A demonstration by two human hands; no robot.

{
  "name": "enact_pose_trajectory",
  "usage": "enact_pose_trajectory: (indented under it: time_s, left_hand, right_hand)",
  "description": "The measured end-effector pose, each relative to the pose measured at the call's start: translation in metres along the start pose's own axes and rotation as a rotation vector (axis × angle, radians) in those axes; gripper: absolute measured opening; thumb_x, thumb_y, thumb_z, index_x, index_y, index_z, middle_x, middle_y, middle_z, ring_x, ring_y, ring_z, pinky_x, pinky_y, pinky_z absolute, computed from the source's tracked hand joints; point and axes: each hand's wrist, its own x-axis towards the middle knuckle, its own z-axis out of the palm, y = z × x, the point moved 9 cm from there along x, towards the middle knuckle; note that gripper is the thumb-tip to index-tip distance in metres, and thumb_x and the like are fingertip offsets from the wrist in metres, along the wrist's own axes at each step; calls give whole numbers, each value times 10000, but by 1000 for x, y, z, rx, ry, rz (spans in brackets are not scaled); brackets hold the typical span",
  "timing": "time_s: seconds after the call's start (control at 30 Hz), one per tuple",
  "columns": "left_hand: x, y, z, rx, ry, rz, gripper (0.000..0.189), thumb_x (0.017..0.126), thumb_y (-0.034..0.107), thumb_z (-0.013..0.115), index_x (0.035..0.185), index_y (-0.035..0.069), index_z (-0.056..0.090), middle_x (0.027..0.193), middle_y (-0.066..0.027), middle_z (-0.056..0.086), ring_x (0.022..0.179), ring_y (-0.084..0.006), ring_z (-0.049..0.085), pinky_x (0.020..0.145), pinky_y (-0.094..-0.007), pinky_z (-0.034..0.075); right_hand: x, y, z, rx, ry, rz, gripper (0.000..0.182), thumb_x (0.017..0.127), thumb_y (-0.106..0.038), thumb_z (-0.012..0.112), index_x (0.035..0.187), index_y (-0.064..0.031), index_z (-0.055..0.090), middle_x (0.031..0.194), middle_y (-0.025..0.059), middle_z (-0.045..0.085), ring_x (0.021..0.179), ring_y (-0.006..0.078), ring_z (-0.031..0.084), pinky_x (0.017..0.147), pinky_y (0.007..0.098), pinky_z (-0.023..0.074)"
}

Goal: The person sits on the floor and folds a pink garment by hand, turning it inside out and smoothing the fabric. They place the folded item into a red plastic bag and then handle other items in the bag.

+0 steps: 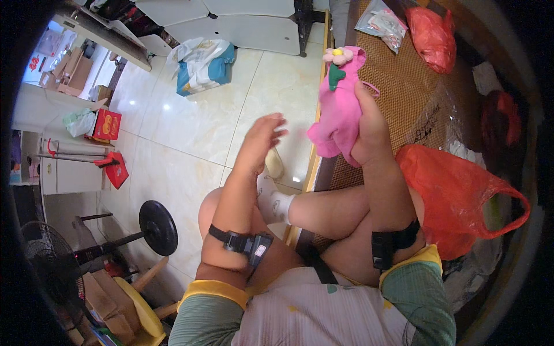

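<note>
My right hand grips a pink cloth item along its right side, holding it up over the edge of the mat. The item has a stuffed flower with pale pink petals and a yellow centre at its top, a green leaf piece below that, and a thin pink loop at the right. What kind of article it is, I cannot tell. To the left, my left hand is raised above the tiled floor, fingers apart, holding nothing and not touching the pink cloth.
On the woven mat lie a clear plastic bag, a red plastic bag and a larger red bag. A blue-and-white package stands on the floor. At left are a red dustpan and a fan.
</note>
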Motion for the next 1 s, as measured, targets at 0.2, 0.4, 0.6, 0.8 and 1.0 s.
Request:
enact_pose_trajectory:
  time_s: [0.2, 0.4, 0.6, 0.8, 1.0]
  left_hand:
    - [-17, -49, 61, 122, -304, -379, 657, 906, 632, 316, 1217, 95, 534, 1189, -73, 592, 994, -169, 579, 836, -328, 440]
    - [-21, -35, 91, -432, -364, -331, 726, 876, 704, 291, 1318, 147, 435, 1289, -59, 535, 1129, -206, 534, 933, -411, 413]
    - [-10, 8, 75, -757, -362, -11, 594, 929, 520, 438, 1385, 151, 351, 1380, -87, 452, 1242, -250, 473, 1035, -455, 377]
    - [-11, 30, 52, -872, -324, 104, 506, 921, 307, 554, 1353, 106, 383, 1351, -118, 476, 1235, -283, 478, 1040, -461, 379]
    - [-12, 45, 30, -957, -315, 188, 444, 934, 191, 517, 1320, 8, 395, 1312, -157, 504, 1225, -295, 486, 1042, -461, 380]
  right_hand:
    - [-9, -6, 20, 100, -80, 49, 403, 988, -343, 381, 1239, -46, 485, 1151, 116, 597, 1019, 233, 595, 906, 380, 469]
    - [-17, -5, 36, 210, -231, 124, 433, 980, -370, 383, 1250, -45, 476, 1183, 135, 586, 1058, 262, 590, 943, 412, 453]
    - [-19, 4, 40, 152, -234, 154, 433, 995, -348, 351, 1294, -47, 438, 1236, 128, 555, 1112, 243, 561, 977, 401, 432]
    - [-16, 6, 38, 69, -196, 95, 435, 998, -337, 348, 1300, -33, 426, 1239, 125, 550, 1121, 230, 555, 977, 386, 426]
    - [-9, 1, 35, 8, -179, -34, 449, 1003, -331, 335, 1317, -17, 402, 1283, 125, 511, 1158, 215, 524, 972, 382, 422]
